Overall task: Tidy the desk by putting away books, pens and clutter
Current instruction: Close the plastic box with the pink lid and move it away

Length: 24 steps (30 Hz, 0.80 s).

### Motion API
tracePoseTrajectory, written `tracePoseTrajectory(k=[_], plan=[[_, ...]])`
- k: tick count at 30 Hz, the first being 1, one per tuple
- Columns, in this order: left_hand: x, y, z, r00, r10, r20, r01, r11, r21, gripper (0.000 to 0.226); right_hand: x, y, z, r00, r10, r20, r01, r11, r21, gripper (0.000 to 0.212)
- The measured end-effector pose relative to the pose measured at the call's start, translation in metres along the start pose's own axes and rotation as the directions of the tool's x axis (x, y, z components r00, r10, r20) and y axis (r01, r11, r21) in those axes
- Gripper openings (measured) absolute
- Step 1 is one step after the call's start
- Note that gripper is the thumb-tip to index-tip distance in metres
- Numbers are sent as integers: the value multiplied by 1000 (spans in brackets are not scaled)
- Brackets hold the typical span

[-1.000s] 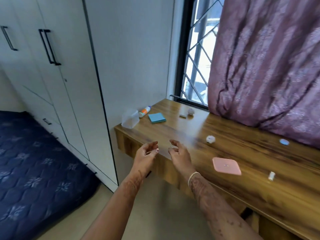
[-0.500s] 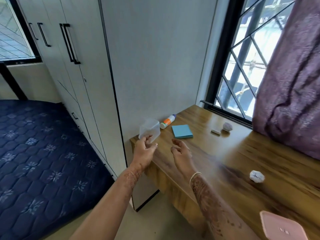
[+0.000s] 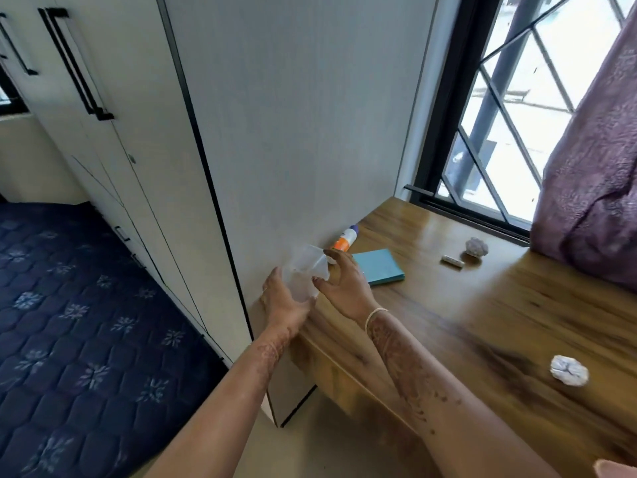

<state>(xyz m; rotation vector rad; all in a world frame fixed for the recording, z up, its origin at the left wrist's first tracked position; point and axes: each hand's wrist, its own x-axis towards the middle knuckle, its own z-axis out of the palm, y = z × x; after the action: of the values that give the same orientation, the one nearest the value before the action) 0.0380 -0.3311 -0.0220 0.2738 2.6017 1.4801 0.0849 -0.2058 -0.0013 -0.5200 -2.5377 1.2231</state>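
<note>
1. A person's left hand (image 3: 282,300) cups a clear tub (image 3: 305,269) from the left and underneath, fingers curled round it. The tub is at the desk (image 3: 448,322) corner, against a wardrobe (image 3: 275,132).
2. The right hand (image 3: 346,286) pinches the tub's right edge, thumb low and fingers arched over the top, likely to steady or open it. Blur hides any lid.
3. Just right of the grip lie a glue stick (image 3: 344,238) and a blue notepad (image 3: 379,267). Farther right is a paper wad (image 3: 476,247). The tub will probably collect these.
</note>
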Motion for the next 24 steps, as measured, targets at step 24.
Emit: tracePoseTrajectory(k=[24], plan=[[38,8,22,822,411,395,-292,898,-329,107,0,14,-18,822,519,-235,-167,614,771,52]])
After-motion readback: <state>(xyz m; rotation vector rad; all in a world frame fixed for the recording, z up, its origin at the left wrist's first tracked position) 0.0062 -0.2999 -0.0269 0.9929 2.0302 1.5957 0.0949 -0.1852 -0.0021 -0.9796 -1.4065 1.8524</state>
